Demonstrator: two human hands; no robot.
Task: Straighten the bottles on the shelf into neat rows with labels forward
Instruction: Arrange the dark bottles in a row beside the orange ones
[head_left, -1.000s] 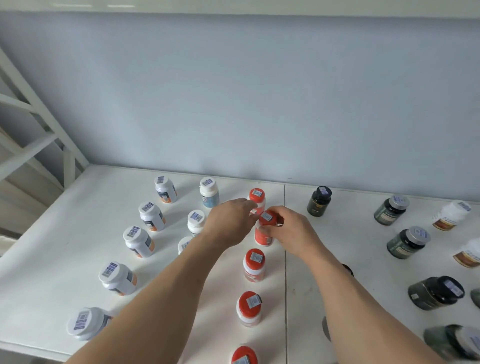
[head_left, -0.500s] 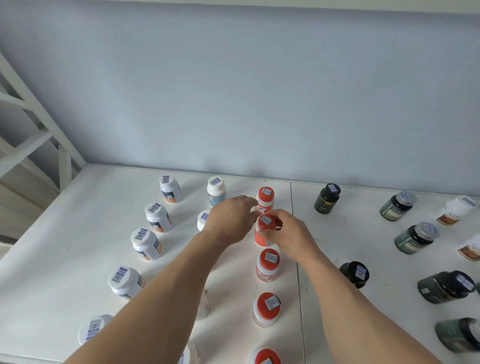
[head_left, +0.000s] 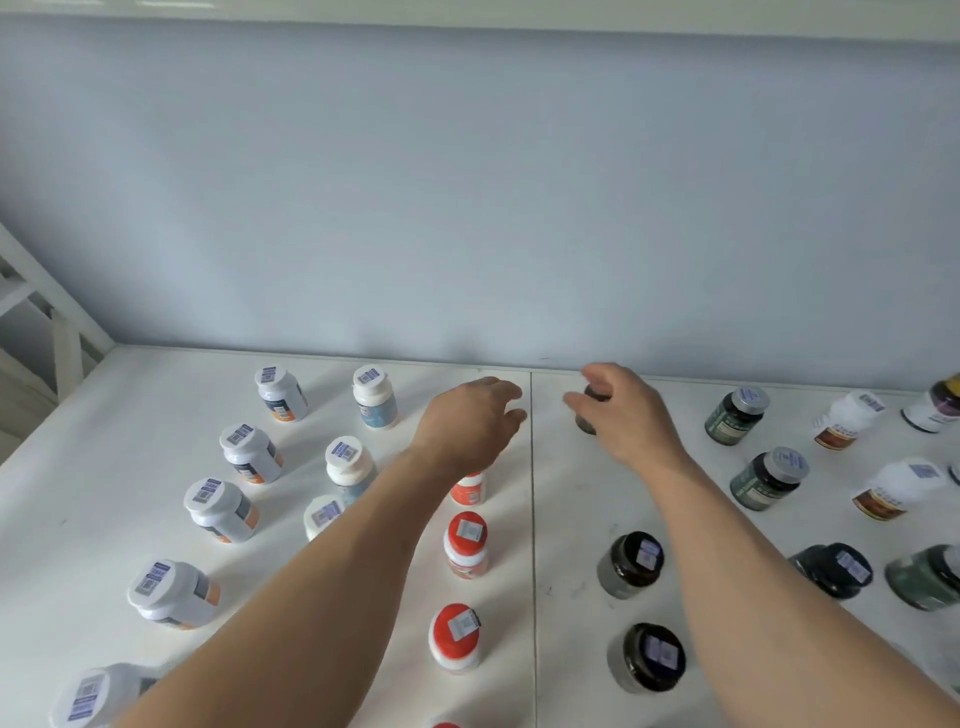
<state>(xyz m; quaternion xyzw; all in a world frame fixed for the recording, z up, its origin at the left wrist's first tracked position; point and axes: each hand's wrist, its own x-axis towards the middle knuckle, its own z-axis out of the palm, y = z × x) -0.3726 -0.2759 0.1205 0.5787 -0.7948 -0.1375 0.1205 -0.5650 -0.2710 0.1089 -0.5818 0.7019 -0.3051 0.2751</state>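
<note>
On the white shelf (head_left: 566, 509) a column of red-capped bottles (head_left: 466, 543) runs toward me along the seam. My left hand (head_left: 470, 426) hovers over the far end of that column, fingers apart and empty, and it hides the bottles beneath. My right hand (head_left: 626, 410) curls over a black-capped dark bottle (head_left: 586, 422) near the back wall, thumb in front and fingers behind its cap. To the left stand a row of white bottles with orange labels (head_left: 249, 452) and a row with blue labels (head_left: 374, 397). Barcode stickers sit on the caps.
Two dark jars (head_left: 631, 564) stand in front of my right forearm. Green bottles (head_left: 737, 415), white brown-labelled bottles (head_left: 847, 421) and tipped dark jars (head_left: 831, 569) are scattered at the right. A grey wall closes the back; a white frame (head_left: 62, 332) stands left.
Both hands let go of the red-capped bottle in the column. My right hand moved right and back onto the black-capped dark bottle. My left hand opened and shifted slightly back.
</note>
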